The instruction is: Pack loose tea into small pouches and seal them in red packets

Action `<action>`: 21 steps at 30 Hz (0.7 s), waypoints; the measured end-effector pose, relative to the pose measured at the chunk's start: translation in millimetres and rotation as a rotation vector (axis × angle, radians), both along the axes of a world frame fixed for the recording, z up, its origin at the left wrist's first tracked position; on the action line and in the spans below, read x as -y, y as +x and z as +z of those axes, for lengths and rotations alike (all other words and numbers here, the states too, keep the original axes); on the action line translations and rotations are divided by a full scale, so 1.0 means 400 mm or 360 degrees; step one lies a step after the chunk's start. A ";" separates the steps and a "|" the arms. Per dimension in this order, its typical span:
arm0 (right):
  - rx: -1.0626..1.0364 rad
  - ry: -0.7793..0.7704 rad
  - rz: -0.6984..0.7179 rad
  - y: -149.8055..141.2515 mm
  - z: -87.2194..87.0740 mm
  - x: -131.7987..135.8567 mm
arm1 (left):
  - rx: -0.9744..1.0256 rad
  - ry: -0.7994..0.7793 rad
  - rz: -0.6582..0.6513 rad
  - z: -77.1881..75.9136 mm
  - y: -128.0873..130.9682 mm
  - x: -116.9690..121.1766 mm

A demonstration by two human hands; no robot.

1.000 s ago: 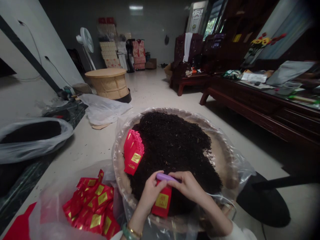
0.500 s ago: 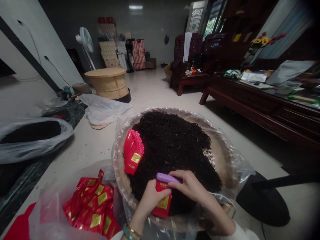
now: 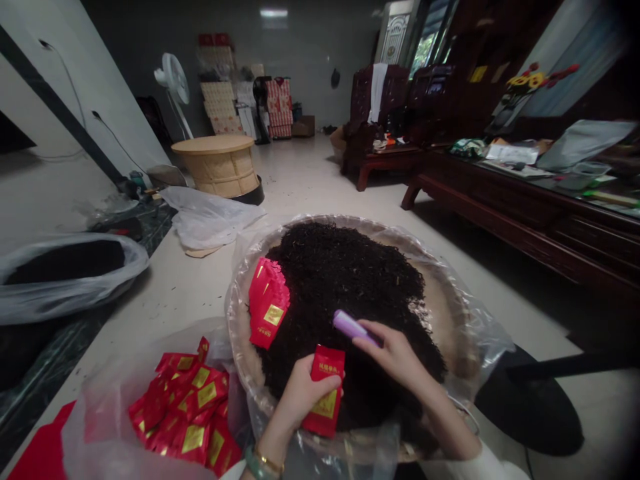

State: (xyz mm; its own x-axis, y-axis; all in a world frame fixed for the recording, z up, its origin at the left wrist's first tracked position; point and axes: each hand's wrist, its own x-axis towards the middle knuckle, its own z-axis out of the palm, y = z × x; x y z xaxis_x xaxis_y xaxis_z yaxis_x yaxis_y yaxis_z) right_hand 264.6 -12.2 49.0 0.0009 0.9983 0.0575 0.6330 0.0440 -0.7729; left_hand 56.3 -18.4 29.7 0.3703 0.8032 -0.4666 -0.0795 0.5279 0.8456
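My left hand [image 3: 306, 393] grips a red foil tea packet [image 3: 329, 360] with gold print, thumb across its front, upright near the basket's front rim. Just right of its top, my right hand [image 3: 395, 350] holds a purple handheld bag sealer [image 3: 353, 327], tilted and apart from the packet. Beneath both hands, loose dark tea leaves [image 3: 345, 273] are heaped in a wide round basket [image 3: 450, 300] lined with clear plastic. A fanned stack of flat red packets [image 3: 265, 300] leans on the leaves at the left inside the rim.
Left of the basket, a plastic bag [image 3: 120, 407] holds several red packets [image 3: 185, 407]. Farther left is another bag of dark leaves [image 3: 65, 261]. A black stand base [image 3: 530, 407] sits on the floor at right, beside a dark wooden table [image 3: 500, 207].
The purple sealer has come off the packet's top edge and moved up and right with my right hand. My left hand keeps the packet in nearly the same place.
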 end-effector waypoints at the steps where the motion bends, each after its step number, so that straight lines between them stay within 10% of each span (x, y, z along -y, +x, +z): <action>1: 0.0086 0.0040 -0.0143 0.022 -0.016 -0.009 | 0.0013 -0.0014 0.0022 0.003 0.000 0.000; 7: 0.0455 0.0361 -0.0469 0.045 -0.052 -0.015 | 0.0052 -0.0067 0.0053 0.018 0.004 0.004; 12: -0.0084 0.0267 0.0086 -0.082 -0.024 0.030 | 0.0159 0.0002 0.0043 0.020 0.012 0.006; 21: -0.0375 0.0079 0.0262 -0.129 0.007 0.068 | -0.0120 0.0393 0.0287 0.014 0.008 0.002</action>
State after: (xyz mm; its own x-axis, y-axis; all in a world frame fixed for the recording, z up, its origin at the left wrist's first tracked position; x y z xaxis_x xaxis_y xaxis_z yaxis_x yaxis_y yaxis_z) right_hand 213.1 -39.3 51.9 -0.1418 0.9821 0.1238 0.4172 0.1727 -0.8923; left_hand 59.6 -19.3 35.3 0.1834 0.9452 -0.2702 -0.0851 0.2891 0.9535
